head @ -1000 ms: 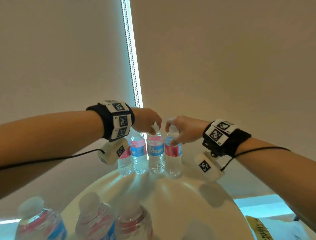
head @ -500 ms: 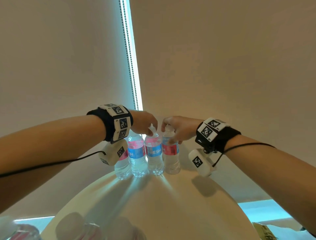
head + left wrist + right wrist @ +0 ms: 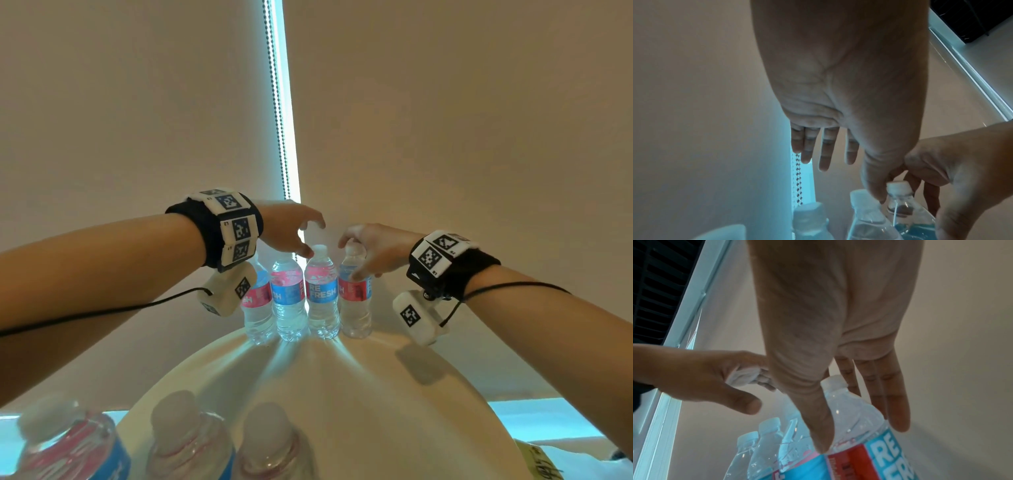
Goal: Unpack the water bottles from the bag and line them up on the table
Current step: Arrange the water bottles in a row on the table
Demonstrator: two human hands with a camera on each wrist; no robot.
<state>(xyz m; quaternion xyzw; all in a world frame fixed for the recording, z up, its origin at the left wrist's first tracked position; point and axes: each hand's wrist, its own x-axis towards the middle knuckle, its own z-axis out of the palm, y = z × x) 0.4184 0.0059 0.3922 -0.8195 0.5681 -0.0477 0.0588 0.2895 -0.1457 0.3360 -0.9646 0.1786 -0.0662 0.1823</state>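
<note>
Four clear water bottles with pink and blue labels stand side by side at the far edge of the round white table (image 3: 359, 394). My right hand (image 3: 349, 260) holds the rightmost bottle (image 3: 354, 305) at its shoulder, thumb on the front (image 3: 822, 443) and fingers behind the neck (image 3: 898, 410). My left hand (image 3: 313, 240) hovers just above the third bottle (image 3: 322, 294) with fingers straight (image 3: 824, 154); its thumb hangs next to that bottle's cap (image 3: 861, 198). Three more bottles (image 3: 188, 438) stand blurred at the near edge.
Beige roller blinds hang close behind the far row, with a bead chain (image 3: 277, 102) and a bright window strip between them. Free tabletop lies between the two rows. A yellowish printed item (image 3: 537, 462) shows at the bottom right.
My left hand has lifted off the third bottle's cap and spread its fingers. The right hand stays on the rightmost bottle. The head view has tilted down, bringing the near bottles back in.
</note>
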